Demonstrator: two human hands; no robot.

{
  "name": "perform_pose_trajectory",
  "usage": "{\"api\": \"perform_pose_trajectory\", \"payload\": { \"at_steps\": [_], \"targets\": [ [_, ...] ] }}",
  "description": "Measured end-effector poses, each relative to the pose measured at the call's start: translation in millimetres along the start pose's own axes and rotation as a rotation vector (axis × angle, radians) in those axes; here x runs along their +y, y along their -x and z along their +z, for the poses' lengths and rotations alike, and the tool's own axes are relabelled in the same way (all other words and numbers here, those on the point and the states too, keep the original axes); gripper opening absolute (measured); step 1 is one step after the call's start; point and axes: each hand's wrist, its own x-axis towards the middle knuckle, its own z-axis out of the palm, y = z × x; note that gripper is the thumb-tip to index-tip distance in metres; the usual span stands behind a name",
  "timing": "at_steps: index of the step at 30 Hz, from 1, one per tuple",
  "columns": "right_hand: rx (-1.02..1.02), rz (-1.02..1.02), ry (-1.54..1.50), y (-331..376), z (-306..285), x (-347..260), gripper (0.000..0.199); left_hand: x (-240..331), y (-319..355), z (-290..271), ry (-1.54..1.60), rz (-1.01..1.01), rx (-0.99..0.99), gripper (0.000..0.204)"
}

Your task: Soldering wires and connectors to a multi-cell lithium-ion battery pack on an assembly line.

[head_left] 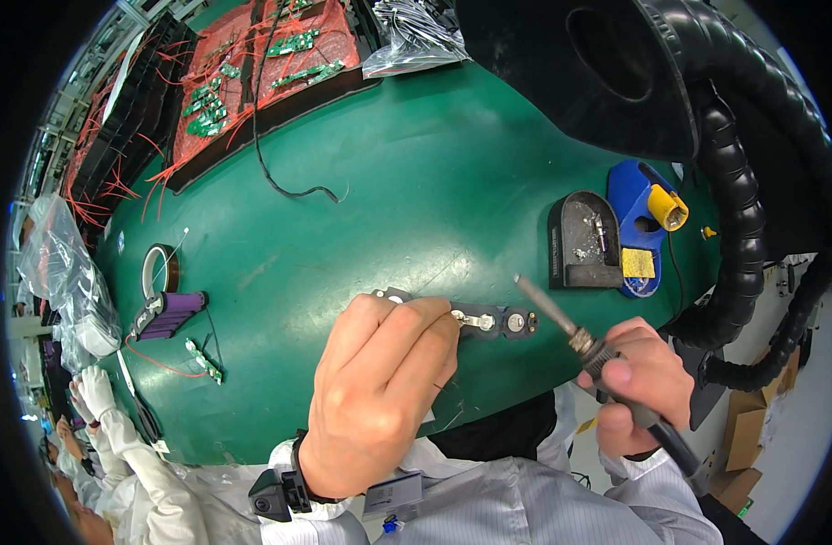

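Soldering iron (561, 320) in right hand (636, 386), tip up-left.

The left hand (379, 386) presses fingertips on a dark battery holder strip (470, 318) lying on the green bench (388, 182). Just right of it, the right hand (638, 386) grips a soldering iron (570, 327), tip raised above the strip's end.

bare hands (379, 391), pale striped sleeves, black wrist-worn camera (279, 495)

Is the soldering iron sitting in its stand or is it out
Out. The right hand holds the soldering iron, tip raised near the dark battery holder; the blue stand sits apart on the green mat.
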Motion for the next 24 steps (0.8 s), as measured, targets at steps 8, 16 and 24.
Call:
{"api": "perform_pose_trajectory", "payload": {
  "at_steps": [8,16,24],
  "targets": [
    [-0.164,-0.062,0.083,-6.8,14.4,15.8,0.033,0.7,1.8,-0.9,0.028,-0.022,-0.005,0.033],
    [-0.187,-0.038,0.084,2.3,39.9,32.8,0.048,-2.0,6.5,-2.3,0.034,0.024,0.022,0.027],
    [-0.071,-0.018,0.186,12.6,42.4,16.3,0.057,-10.2,25.8,-24.6,0.576,-0.278,-0.025,0.033]
  ]
}}
